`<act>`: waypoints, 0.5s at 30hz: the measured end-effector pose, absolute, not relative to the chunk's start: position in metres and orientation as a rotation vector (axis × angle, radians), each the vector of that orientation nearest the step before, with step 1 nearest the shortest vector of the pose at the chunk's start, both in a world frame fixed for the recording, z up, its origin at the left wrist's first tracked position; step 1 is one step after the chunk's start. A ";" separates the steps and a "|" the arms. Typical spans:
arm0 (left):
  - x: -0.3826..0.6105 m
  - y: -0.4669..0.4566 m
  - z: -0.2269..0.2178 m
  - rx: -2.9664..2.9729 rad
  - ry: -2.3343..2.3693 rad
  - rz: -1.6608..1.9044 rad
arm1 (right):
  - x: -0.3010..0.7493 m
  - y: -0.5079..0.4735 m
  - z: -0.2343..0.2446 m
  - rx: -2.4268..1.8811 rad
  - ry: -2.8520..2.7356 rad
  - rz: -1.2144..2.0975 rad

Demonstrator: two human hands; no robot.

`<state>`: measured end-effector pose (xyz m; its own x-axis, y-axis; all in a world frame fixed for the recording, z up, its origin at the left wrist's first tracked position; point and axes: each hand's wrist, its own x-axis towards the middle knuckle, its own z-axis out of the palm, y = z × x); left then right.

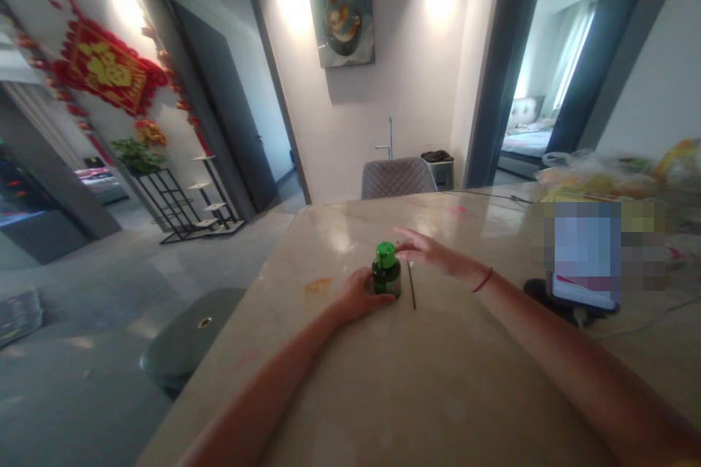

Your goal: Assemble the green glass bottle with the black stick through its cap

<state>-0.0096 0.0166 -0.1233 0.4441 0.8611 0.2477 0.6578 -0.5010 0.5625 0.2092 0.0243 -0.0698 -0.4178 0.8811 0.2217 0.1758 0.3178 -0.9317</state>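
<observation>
A small dark green bottle [386,283] stands upright on the table [416,387], and a bright green cap [385,254] tops it. My left hand [355,296] is wrapped around the bottle's left side, with the thumb along its near side. Just right of the cap is my right hand [432,254], its fingers stretched out and apart, holding nothing. I cannot tell whether its fingertips touch the cap. A thin dark stick [413,292] lies on the table to the right of the bottle, below my right hand.
On the right, a phone [585,292] rests on a dark stand with a cable attached. Behind it are plastic bags [585,175]. A quilted chair [398,179] stands at the far table edge, and a green stool [191,332] is at the left.
</observation>
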 end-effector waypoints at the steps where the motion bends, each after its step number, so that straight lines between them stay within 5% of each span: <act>1: -0.009 0.016 -0.123 2.311 1.288 0.726 | 0.210 0.027 -0.070 -0.980 -1.796 1.113; 15: -0.009 0.018 -0.123 2.312 1.292 0.705 | 0.202 0.019 -0.068 -0.880 -1.815 1.140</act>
<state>-0.0092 0.0180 -0.1233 0.4462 0.8641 0.2330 0.6633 -0.4941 0.5620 0.2022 0.0192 -0.0681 -0.4363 0.8608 0.2619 0.1378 0.3516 -0.9259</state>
